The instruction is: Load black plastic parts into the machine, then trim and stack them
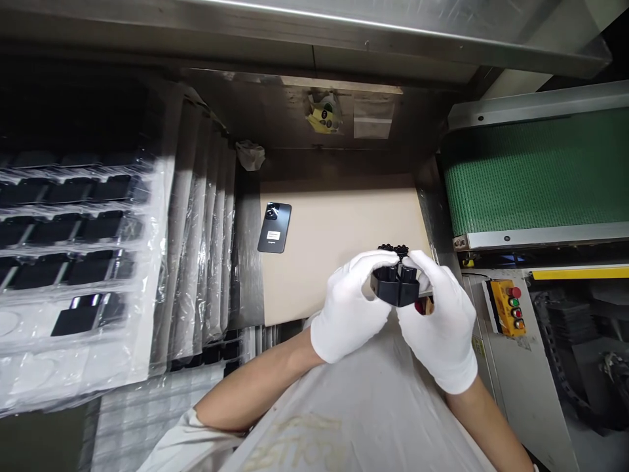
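Both my hands wear white gloves and meet over the front right of a beige mat [339, 216]. My left hand [350, 307] and my right hand [442, 321] are closed together on a small black plastic part [396, 287], gripping it from either side. A second black piece [393, 249] shows just behind the fingers. A dark phone [274, 227] lies back side up on the mat's left edge, apart from my hands.
Clear plastic trays [73, 275] with dark phones stack at the left, more trays standing on edge beside them. A green conveyor belt [535, 170] runs at the right, above a yellow button box [506, 307]. A steel wall closes the back.
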Motion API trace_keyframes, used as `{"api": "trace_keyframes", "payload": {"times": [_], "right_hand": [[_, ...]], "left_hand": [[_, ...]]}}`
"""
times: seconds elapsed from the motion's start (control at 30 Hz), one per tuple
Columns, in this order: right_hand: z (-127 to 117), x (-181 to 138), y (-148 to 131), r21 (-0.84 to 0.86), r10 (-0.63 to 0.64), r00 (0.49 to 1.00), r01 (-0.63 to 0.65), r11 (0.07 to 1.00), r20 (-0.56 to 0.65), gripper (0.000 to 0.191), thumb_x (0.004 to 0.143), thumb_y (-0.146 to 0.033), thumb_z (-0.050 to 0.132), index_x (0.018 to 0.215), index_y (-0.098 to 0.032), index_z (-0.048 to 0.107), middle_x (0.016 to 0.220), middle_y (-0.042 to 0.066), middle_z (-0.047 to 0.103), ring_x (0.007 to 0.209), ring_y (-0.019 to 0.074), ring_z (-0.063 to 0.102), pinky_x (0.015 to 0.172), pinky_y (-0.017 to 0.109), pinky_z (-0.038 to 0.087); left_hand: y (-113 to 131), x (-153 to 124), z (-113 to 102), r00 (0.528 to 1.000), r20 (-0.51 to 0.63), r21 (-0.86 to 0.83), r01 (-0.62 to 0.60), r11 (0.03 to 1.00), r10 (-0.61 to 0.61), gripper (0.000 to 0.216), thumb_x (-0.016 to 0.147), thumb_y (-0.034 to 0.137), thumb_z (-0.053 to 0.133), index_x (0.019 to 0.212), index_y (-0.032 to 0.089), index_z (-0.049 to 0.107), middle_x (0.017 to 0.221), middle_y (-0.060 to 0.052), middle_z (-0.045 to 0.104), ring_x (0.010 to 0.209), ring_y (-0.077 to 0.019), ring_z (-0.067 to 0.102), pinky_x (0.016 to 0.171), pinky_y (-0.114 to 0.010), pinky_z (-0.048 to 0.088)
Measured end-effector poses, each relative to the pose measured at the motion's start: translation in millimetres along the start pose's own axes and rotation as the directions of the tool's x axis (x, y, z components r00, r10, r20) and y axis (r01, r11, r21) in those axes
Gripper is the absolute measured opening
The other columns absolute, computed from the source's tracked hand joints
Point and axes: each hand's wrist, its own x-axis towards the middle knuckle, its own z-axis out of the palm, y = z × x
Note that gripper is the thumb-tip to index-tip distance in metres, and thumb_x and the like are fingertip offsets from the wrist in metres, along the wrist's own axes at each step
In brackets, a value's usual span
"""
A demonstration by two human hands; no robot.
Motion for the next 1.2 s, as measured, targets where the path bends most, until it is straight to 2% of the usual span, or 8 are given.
{"api": "trace_keyframes", "payload": {"times": [0.33,0.6,0.73,0.83,0.9,1.03,1.1,1.2], "right_hand": [[0.0,4.4,3.8,0.050,0.001,0.998,-0.005,0.999,0.069,0.068,0.080,0.000,0.055,0.142,-0.028,0.057,0.120,0.006,0.075,0.102,0.0254,0.072,0.087,0.043,0.061],[1.6,5.1,5.7,0.055,-0.013,0.997,0.009,0.998,0.076,0.071,0.084,-0.002,0.054,0.149,-0.030,0.051,0.119,0.006,0.075,0.102,0.0262,0.071,0.086,0.043,0.062],[0.8,7.5,3.7,0.086,-0.003,0.996,-0.005,0.996,0.092,0.069,0.083,-0.003,0.054,0.147,-0.029,0.054,0.118,0.006,0.075,0.100,0.0252,0.072,0.088,0.042,0.062],[5.5,10.7,14.3,0.192,0.105,0.983,-0.134,0.972,0.151,0.058,0.081,-0.006,0.059,0.135,-0.027,0.065,0.122,0.006,0.075,0.108,0.0254,0.071,0.095,0.041,0.060],[14.5,9.8,33.5,0.348,0.262,0.936,-0.332,0.877,0.234,0.047,0.081,-0.012,0.064,0.126,-0.025,0.070,0.122,0.007,0.075,0.110,0.0256,0.071,0.094,0.040,0.060],[42.6,-11.5,90.0,0.656,0.439,0.769,-0.632,0.413,0.465,0.045,0.082,-0.023,0.063,0.126,-0.022,0.068,0.121,0.009,0.075,0.095,0.0230,0.071,0.071,0.036,0.060],[55.0,-29.4,114.0,0.709,0.444,0.730,-0.658,0.253,0.519,0.047,0.081,-0.024,0.057,0.126,-0.022,0.067,0.122,0.011,0.074,0.092,0.0226,0.071,0.067,0.036,0.059],[65.3,-50.0,134.6,0.746,0.450,0.681,-0.665,0.048,0.578,0.044,0.086,-0.035,0.048,0.122,-0.021,0.069,0.123,0.014,0.073,0.098,0.0253,0.071,0.075,0.045,0.060]], "left_hand": [[-2.1,3.1,-3.0,0.990,0.064,0.005,0.128,0.992,-0.128,0.036,0.075,0.003,0.065,0.105,0.022,0.071,0.111,-0.003,0.078,0.103,-0.0202,0.074,0.096,-0.035,0.061],[-5.5,0.1,-2.3,0.995,0.023,-0.035,0.101,0.994,-0.100,0.035,0.077,0.004,0.068,0.106,0.022,0.071,0.117,-0.005,0.076,0.109,-0.0222,0.072,0.100,-0.039,0.060],[-4.3,2.5,-1.6,0.963,0.077,-0.121,0.266,0.956,-0.258,0.038,0.071,0.004,0.070,0.105,0.022,0.072,0.114,-0.005,0.076,0.107,-0.0233,0.073,0.099,-0.039,0.060],[-9.2,7.3,-1.5,0.880,0.178,-0.231,0.472,0.851,-0.440,0.045,0.065,0.002,0.068,0.105,0.021,0.072,0.111,-0.005,0.076,0.105,-0.0247,0.073,0.096,-0.039,0.061],[-18.4,9.7,-3.2,0.783,0.291,-0.380,0.623,0.684,-0.550,0.056,0.063,0.002,0.064,0.116,0.021,0.070,0.114,-0.005,0.075,0.101,-0.0245,0.074,0.091,-0.041,0.063],[-49.1,4.6,-10.2,0.537,0.564,-0.539,0.815,0.213,-0.628,0.071,0.062,0.002,0.061,0.128,0.028,0.065,0.125,-0.006,0.071,0.102,-0.0251,0.075,0.090,-0.045,0.064],[-65.2,-2.3,-12.3,0.474,0.637,-0.564,0.824,0.053,-0.608,0.059,0.061,0.003,0.063,0.116,0.024,0.069,0.126,-0.007,0.070,0.113,-0.0283,0.072,0.099,-0.050,0.061],[-85.6,-7.1,-7.3,0.441,0.635,-0.621,0.780,-0.079,-0.635,0.024,0.073,0.015,0.068,0.098,0.017,0.069,0.116,-0.011,0.072,0.116,-0.0292,0.071,0.108,-0.053,0.056]]}}
